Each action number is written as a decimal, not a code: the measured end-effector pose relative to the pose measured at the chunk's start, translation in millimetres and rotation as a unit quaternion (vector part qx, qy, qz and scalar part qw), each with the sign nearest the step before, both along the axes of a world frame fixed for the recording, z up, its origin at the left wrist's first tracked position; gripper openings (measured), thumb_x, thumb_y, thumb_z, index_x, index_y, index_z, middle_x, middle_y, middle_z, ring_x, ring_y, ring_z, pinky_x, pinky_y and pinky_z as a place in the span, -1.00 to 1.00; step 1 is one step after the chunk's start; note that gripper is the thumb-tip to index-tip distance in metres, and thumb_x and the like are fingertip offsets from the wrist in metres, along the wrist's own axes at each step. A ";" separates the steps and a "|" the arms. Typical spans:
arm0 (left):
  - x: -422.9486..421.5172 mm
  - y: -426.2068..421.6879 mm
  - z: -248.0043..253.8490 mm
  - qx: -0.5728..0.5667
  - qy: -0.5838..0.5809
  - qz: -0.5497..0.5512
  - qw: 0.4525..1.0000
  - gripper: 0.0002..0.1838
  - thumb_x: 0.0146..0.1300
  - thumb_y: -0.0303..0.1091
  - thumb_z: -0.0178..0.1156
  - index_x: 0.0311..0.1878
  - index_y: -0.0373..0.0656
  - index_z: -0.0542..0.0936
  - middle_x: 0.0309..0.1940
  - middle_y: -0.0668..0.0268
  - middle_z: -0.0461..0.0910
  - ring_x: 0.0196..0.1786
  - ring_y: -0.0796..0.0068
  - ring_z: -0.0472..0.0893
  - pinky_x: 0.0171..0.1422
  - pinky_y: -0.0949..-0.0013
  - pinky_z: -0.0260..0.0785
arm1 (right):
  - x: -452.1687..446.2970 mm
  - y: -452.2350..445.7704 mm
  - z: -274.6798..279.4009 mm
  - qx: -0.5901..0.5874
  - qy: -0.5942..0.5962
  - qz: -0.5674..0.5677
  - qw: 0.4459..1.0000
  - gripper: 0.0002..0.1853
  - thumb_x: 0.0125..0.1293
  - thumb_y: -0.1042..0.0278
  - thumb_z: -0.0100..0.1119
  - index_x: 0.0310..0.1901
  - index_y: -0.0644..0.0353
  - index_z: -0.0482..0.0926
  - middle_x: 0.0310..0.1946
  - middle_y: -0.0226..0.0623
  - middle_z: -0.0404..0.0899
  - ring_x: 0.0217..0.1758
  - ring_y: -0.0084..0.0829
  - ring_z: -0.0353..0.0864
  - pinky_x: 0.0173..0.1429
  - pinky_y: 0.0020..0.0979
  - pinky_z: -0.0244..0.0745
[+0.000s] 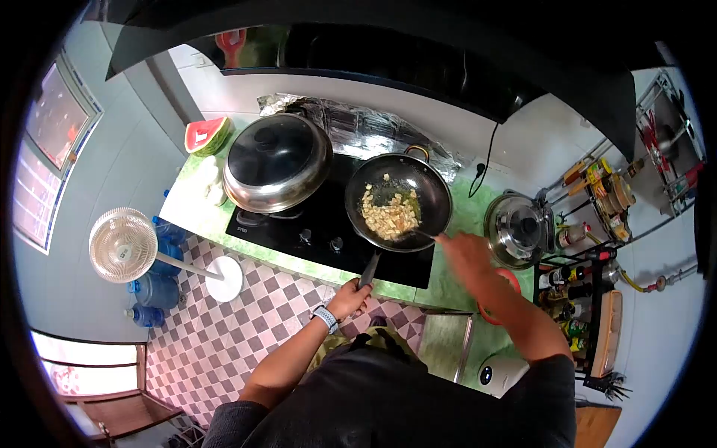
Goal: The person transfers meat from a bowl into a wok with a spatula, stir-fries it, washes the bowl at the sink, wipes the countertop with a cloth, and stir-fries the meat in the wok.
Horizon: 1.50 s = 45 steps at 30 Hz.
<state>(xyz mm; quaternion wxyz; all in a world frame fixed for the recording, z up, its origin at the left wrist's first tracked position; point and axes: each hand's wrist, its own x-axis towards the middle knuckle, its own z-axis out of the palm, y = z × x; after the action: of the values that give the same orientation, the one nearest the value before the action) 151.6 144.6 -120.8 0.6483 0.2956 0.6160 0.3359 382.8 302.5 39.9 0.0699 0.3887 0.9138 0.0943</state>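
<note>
A dark wok (pixel 439 196) sits on the right side of the black cooktop (pixel 336 257). Pale chopped food (pixel 390 216) lies in its lower middle, with some green bits at one side. My left hand (pixel 349 300) is wrapped round the end of the wok's handle (pixel 369 270). At the wok's right rim, my right hand (pixel 467 257) is closed on the thin handle of a cooking utensil (pixel 426 235); its head is down in the food and cannot be made out clearly.
A large lidded pan (pixel 278 160) stands on the left burner, near a cut watermelon (pixel 208 136). To the right are a pot with a glass lid (pixel 517 230), a red-rimmed bowl (pixel 509 280) partly behind my forearm, and bottle racks (pixel 571 299). A fan (pixel 123 245) stands at left.
</note>
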 end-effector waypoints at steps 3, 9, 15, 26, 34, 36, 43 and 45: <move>5.7 -0.2 2.0 -0.017 -0.016 0.016 1.000 -0.70 0.41 -0.11 0.10 -0.13 -0.20 0.43 -0.45 0.40 0.45 -0.61 0.63 0.43 -0.58 0.52 0.31 | -22.1 23.9 -40.1 0.091 0.038 -0.024 0.995 -0.84 0.32 0.34 0.04 -0.13 0.06 0.59 -0.45 -0.27 0.57 -0.41 -0.25 0.70 -0.45 -0.27 0.57; 6.2 -6.1 12.6 -0.025 -0.042 0.041 0.998 -0.73 0.42 -0.14 0.06 -0.10 -0.18 0.47 -0.42 0.42 0.49 -0.53 0.64 0.50 -0.50 0.54 0.35 | -1.3 16.8 10.1 0.087 0.047 -0.054 0.994 -0.84 0.30 0.36 0.07 -0.13 0.06 0.59 -0.45 -0.25 0.58 -0.41 -0.22 0.69 -0.46 -0.25 0.55; 9.9 -11.8 18.6 -0.023 -0.061 0.052 0.996 -0.70 0.42 -0.16 0.04 0.02 -0.18 0.49 -0.38 0.43 0.52 -0.46 0.62 0.56 -0.42 0.54 0.39 | -17.1 -7.0 -30.2 0.054 0.062 0.007 0.997 -0.85 0.32 0.30 0.09 -0.22 0.09 0.64 -0.51 -0.22 0.59 -0.49 -0.24 0.67 -0.50 -0.22 0.54; 20.8 -13.7 -15.0 0.079 0.036 0.101 0.991 -0.79 0.42 -0.24 0.06 -0.10 -0.20 0.48 -0.54 0.47 0.41 -0.61 0.70 0.30 -0.54 0.54 0.16 | 39.9 129.0 -13.8 -0.095 0.089 -0.176 0.976 -0.74 0.28 0.26 0.08 -0.35 0.29 0.64 -0.36 0.02 0.65 -0.35 -0.03 0.66 -0.30 -0.08 0.53; 19.4 -9.9 -10.4 0.119 0.193 0.043 0.973 -0.69 0.41 -0.13 0.07 -0.21 -0.24 0.48 -0.59 0.45 0.45 -0.59 0.67 0.37 -0.50 0.44 0.24 | -8.9 233.5 -46.7 -0.611 0.162 -0.441 0.637 -0.92 0.25 0.39 0.05 -0.30 0.18 0.50 -0.72 -0.54 0.23 -0.83 -0.70 0.06 -0.78 -0.56 -0.10; 18.7 -10.5 -11.4 0.114 0.209 0.032 0.971 -0.68 0.41 -0.12 0.07 -0.23 -0.24 0.49 -0.59 0.43 0.45 -0.60 0.63 0.37 -0.51 0.40 0.25 | -25.9 225.8 -50.3 -0.621 0.162 -0.408 0.650 -0.85 0.27 0.34 0.04 -0.39 0.18 0.52 -0.71 -0.50 0.32 -0.83 -0.65 0.11 -0.78 -0.51 -0.07; 22.9 3.0 -7.1 0.131 0.228 0.058 0.963 -0.66 0.39 -0.12 0.07 -0.24 -0.27 0.50 -0.57 0.33 0.51 -0.53 0.50 0.45 -0.38 0.34 0.33 | -44.7 95.2 -32.2 -0.075 0.086 -0.089 0.990 -0.81 0.20 0.36 0.11 -0.25 0.23 0.67 -0.35 -0.06 0.70 -0.24 -0.07 0.72 -0.16 -0.13 0.63; 26.7 7.2 -10.8 0.141 0.230 0.071 0.960 -0.66 0.39 -0.12 0.07 -0.23 -0.28 0.52 -0.57 0.32 0.52 -0.52 0.48 0.47 -0.38 0.33 0.33 | -39.7 76.4 -30.2 -0.001 0.098 -0.051 0.994 -0.81 0.33 0.37 0.04 -0.26 0.19 0.67 -0.39 -0.09 0.69 -0.33 -0.10 0.73 -0.30 -0.13 0.61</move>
<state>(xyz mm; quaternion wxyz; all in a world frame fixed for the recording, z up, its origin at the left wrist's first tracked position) 178.3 151.8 -131.5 0.4153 0.4085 0.7143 0.3878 343.1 378.9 9.7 -0.0146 0.4419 0.8955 0.0511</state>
